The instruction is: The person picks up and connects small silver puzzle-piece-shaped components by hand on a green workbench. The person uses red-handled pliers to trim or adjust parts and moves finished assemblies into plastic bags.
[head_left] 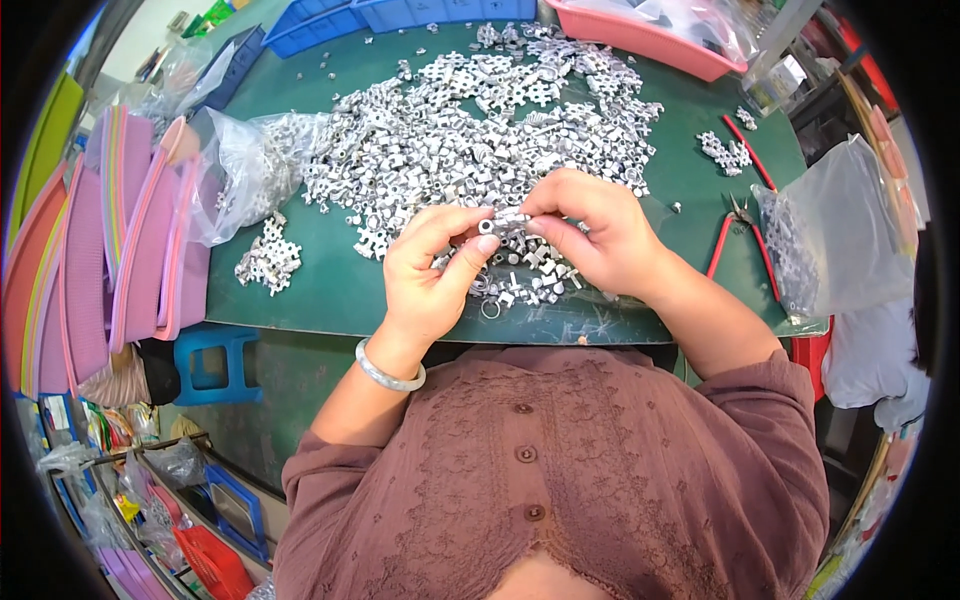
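Observation:
Over the near side of the pile, my left hand (428, 268) and my right hand (600, 235) come together, fingertips pinching. Between them is a small silvery metal piece (508, 224) with a ring-like end toward my left thumb. Fingers cover part of it, so its full shape is hidden. A broad heap of small silvery metal parts (420, 140) spreads behind and beneath my hands. More loose bits, with a ring (490, 309) among them, lie just in front of my fingers. A bracelet (388, 370) circles my left wrist.
Red-handled pliers (719, 245) and a clear bag of parts (840, 240) lie right on the green table (330, 290). Another parts-filled bag (225, 190) and a small cluster (270, 258) are left. Blue bins (445, 12) and a pink tray (650, 45) stand behind.

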`<state>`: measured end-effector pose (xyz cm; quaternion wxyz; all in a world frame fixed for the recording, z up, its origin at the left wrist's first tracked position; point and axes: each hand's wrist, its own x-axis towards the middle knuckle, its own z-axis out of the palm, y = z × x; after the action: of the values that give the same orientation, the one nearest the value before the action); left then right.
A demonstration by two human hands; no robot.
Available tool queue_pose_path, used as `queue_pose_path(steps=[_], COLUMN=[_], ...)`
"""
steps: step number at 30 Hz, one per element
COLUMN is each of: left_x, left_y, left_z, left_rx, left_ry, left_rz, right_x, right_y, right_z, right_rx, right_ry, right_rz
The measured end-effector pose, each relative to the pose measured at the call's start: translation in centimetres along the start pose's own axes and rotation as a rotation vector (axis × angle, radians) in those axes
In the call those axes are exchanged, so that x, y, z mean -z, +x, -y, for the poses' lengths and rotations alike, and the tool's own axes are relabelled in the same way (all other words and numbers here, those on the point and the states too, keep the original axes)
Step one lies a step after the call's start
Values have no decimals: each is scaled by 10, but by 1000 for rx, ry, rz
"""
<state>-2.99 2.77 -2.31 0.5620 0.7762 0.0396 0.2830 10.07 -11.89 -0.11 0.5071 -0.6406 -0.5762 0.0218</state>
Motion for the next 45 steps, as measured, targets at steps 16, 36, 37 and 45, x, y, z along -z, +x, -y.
queue_pose_path(steps=[16,36,37,45], left_x=[-11,-10,-10,-11], left_y=[-4,-6,-6,-6], left_z=[-5,-4,-3,-6], left_rx=[600,753,745,758], left_ry=[-627,-877,-876,-868], left_rz=[43,44,49,41], right_x=[-1,1,0,-2], right_y=[0,-1,0,0], right_z=[-14,-18,-18,-18], right_rx=[-427,-534,-535,-554], right_ry=[546,742,742,739], right_rz=[31,73,73,58])
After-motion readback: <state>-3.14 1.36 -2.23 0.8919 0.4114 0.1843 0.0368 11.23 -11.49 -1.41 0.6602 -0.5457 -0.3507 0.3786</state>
